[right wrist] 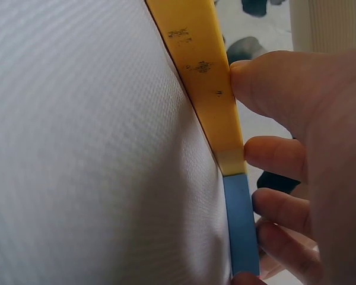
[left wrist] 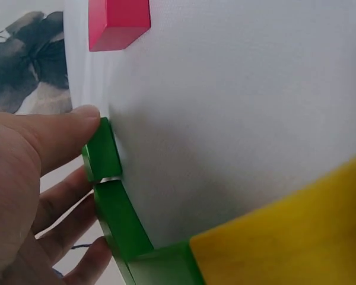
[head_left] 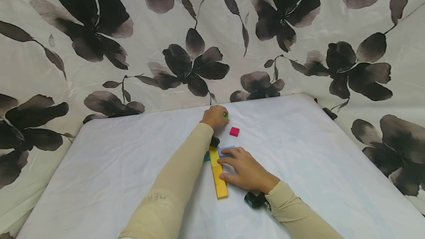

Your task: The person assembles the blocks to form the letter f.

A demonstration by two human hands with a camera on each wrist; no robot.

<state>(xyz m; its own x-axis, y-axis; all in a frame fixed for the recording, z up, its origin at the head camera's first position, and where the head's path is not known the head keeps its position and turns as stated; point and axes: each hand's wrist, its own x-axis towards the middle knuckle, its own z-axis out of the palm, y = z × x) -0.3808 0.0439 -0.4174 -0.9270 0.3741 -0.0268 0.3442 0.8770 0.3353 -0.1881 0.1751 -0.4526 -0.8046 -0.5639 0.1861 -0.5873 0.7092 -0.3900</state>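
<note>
At the far part of the table, my left hand (head_left: 216, 116) pinches a small green block (left wrist: 104, 151) between thumb and fingers. Just beyond it in the left wrist view lies a longer green block (left wrist: 121, 217), meeting a row of yellow blocks (head_left: 219, 182). My right hand (head_left: 247, 169) rests beside that row with fingers spread. In the right wrist view its thumb touches the yellow side (right wrist: 196, 65), and other fingertips are at a blue block (right wrist: 241, 222) against the yellow one. A red block (head_left: 234, 131) lies apart, right of the left hand.
A white cloth covers the table (head_left: 109, 165), whose far edge meets a floral curtain (head_left: 196, 14). A green piece (head_left: 207, 156) shows left of the yellow row, partly behind the left sleeve. Black wrist cameras sit under the left wrist (head_left: 214, 142) and the right wrist (head_left: 255, 200).
</note>
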